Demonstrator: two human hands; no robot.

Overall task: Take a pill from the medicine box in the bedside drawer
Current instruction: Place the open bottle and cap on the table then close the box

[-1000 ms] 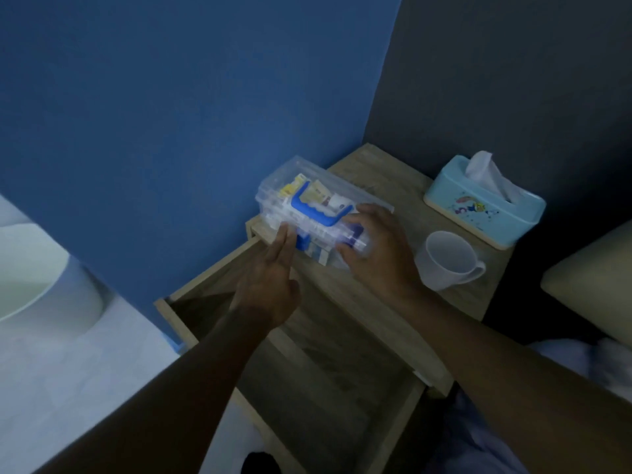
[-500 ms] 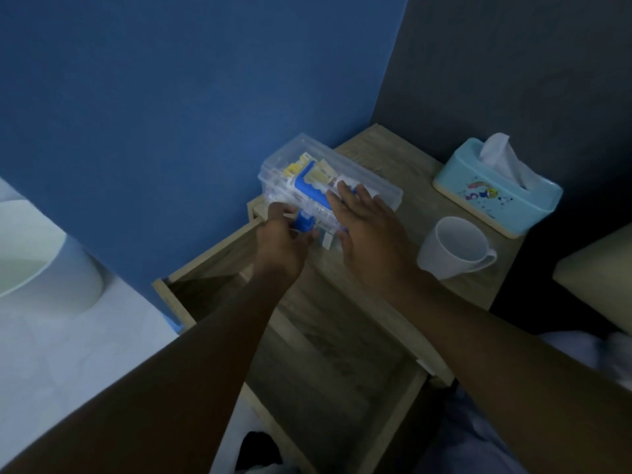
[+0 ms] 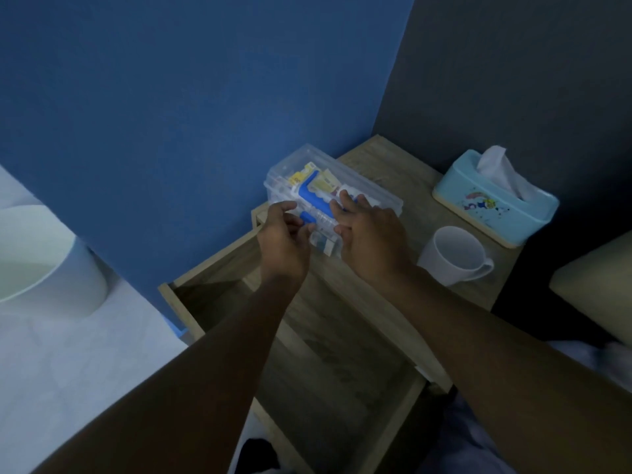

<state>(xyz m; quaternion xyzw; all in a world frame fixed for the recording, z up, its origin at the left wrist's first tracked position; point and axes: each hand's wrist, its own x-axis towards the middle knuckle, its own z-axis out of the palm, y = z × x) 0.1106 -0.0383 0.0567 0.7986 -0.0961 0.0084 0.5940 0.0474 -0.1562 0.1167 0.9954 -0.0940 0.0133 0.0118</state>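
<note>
A clear plastic medicine box [image 3: 362, 186] with a blue handle and blue front latch stands on the left part of the wooden bedside table [image 3: 386, 159]. Yellow and white packets show through its lid. My left hand [image 3: 284, 239] is at the box's front, thumb and fingers pinched around the blue latch [image 3: 306, 217]. My right hand [image 3: 371, 234] lies flat on the lid, fingers spread over the handle. Below, the drawer [image 3: 328, 364] is pulled out and looks bare inside.
A white mug [image 3: 453, 256] stands right of my right hand. A light blue tissue box [image 3: 496, 203] sits at the table's back right. A blue wall is close on the left, a dark wall behind. A pale round bin [image 3: 44, 268] stands at far left, a cushion [image 3: 595, 285] at right.
My left hand has moved from resting beside the box to pinching its blue front latch. My right hand slid from the box's front corner up onto the lid.
</note>
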